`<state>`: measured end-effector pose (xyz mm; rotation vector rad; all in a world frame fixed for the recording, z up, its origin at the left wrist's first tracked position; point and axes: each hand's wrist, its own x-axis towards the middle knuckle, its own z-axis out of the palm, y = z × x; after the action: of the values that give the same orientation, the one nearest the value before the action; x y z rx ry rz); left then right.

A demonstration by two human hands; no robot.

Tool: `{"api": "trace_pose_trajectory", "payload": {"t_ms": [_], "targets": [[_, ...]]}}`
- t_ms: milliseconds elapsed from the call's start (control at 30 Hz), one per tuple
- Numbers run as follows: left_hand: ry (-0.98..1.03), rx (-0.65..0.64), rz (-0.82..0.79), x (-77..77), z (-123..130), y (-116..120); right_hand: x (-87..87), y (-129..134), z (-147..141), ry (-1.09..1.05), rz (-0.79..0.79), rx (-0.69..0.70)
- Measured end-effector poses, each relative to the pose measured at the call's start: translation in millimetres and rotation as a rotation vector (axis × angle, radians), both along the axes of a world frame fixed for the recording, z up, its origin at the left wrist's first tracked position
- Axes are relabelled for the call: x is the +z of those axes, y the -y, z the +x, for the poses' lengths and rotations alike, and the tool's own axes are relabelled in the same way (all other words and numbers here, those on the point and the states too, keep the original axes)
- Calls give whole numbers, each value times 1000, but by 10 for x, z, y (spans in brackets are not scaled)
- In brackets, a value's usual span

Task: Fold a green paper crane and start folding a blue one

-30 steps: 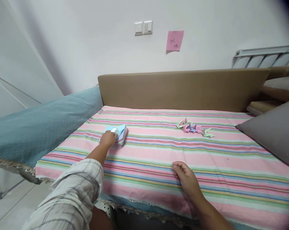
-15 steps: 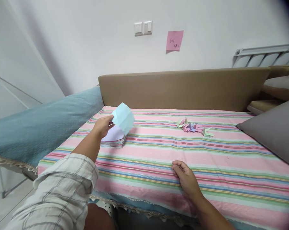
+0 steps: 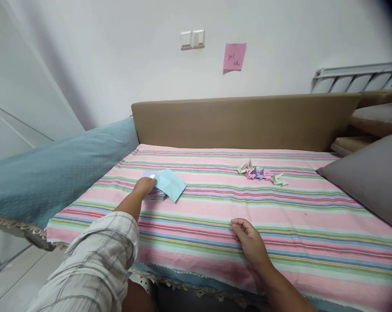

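My left hand (image 3: 144,186) pinches the left corner of a light blue paper sheet (image 3: 171,184), which shows fold creases. The sheet lies tilted over the right part of a paper stack (image 3: 155,196) with a lilac sheet on top; the hand covers part of that stack. My right hand (image 3: 248,236) rests near the front of the striped cloth (image 3: 202,221), its fingers curled together. Whether anything is between them is too small to tell. Several folded paper figures (image 3: 261,173) in pink, green and violet sit in a cluster further back on the right.
Behind the cloth runs a brown backrest (image 3: 241,123). A grey cushion (image 3: 368,173) stands at the right, and a blue covered armrest (image 3: 72,169) is at the left. On the wall are switches (image 3: 192,39) and a pink note (image 3: 234,56).
My left hand has lowered the light blue sheet from above the stack, down and slightly right, and the sheet has tilted flatter. My right hand has barely moved.
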<state>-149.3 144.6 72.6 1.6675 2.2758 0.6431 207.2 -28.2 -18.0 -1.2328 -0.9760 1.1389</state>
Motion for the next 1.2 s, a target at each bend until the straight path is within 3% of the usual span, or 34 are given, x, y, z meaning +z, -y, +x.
{"api": "trace_pose_trajectory", "payload": {"t_ms": [333, 467, 633, 733, 833, 967, 1100, 1200], "targets": [[-133, -56, 65, 10, 95, 133, -15, 3, 0, 7, 5, 0], [-186, -65, 145, 114, 215, 184, 3, -4, -3, 3, 2, -5], [-206, -239, 258, 376, 568, 390, 48, -12, 0, 31, 34, -22], [-238, -366, 325, 428, 921, 661, 71, -14, 15, 77, 64, -52], [-266, -562, 327, 285, 1287, 997, 68, -16, 51, 172, 125, -68], [-321, -817, 277, -130, 1660, 1421, 33, -10, 139, 484, 276, -7], [-357, -970, 282, -527, 1861, 1723, -2, -1, 229, 894, 507, 87], [-311, -1043, 284, -686, 1894, 1837, -24, -4, 278, 1081, 578, 175]]}}
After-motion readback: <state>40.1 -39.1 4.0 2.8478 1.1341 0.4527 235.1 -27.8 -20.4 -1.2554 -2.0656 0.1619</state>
